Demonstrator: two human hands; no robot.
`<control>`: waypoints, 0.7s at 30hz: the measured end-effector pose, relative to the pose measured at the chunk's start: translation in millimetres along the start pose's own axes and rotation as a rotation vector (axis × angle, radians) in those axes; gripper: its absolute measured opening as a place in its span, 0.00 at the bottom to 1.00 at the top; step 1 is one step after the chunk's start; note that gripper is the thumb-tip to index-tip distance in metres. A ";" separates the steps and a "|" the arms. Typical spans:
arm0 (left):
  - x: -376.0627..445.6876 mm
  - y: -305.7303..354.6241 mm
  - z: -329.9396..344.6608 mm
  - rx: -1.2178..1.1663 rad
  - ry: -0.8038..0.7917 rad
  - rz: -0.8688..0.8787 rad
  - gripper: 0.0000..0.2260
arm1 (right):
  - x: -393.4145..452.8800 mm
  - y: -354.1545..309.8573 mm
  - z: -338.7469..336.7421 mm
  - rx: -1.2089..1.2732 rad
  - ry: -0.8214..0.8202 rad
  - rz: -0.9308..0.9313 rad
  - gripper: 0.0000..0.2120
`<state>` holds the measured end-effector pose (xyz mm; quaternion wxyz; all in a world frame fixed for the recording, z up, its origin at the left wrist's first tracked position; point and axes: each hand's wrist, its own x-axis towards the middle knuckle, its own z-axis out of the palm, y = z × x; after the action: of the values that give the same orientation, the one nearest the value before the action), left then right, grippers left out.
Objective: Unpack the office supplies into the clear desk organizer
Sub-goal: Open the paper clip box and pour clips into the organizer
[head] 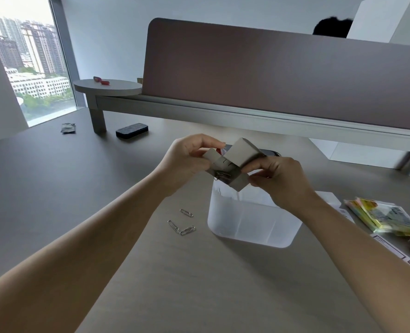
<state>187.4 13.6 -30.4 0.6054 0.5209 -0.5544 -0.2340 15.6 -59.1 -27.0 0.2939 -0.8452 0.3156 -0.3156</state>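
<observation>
I hold a small grey cardboard paper-clip box (235, 162) with its flaps unfolded, just above the far rim of the clear desk organizer (252, 224). My left hand (187, 157) grips its left flap, my right hand (278, 176) pinches its right side. A few clips (222, 174) show at the box's open lower mouth. Three loose paper clips (182, 224) lie on the desk to the left of the organizer. Packs of coloured sticky notes (384, 217) in plastic wrap lie at the right.
A black board eraser (132, 129) and a small dark packet (68, 128) lie far left on the desk (103, 212). A raised shelf with a brown partition (271, 75) runs across the back. A round side shelf (108, 87) holds a red item. White labelled sheets (391, 255) lie at right.
</observation>
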 end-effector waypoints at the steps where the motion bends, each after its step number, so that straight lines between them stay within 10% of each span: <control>1: 0.6 -0.7 -0.1 -0.003 0.002 -0.003 0.22 | 0.0 0.0 0.1 -0.002 0.008 0.009 0.32; 21: -8.2 3.4 1.5 -0.001 0.017 0.041 0.18 | -4.4 12.6 7.1 -0.132 0.165 -0.204 0.13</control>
<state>182.7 21.3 -31.1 0.6150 0.5113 -0.5595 -0.2174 13.7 -61.7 -41.7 0.1772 -0.8616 0.2713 -0.3907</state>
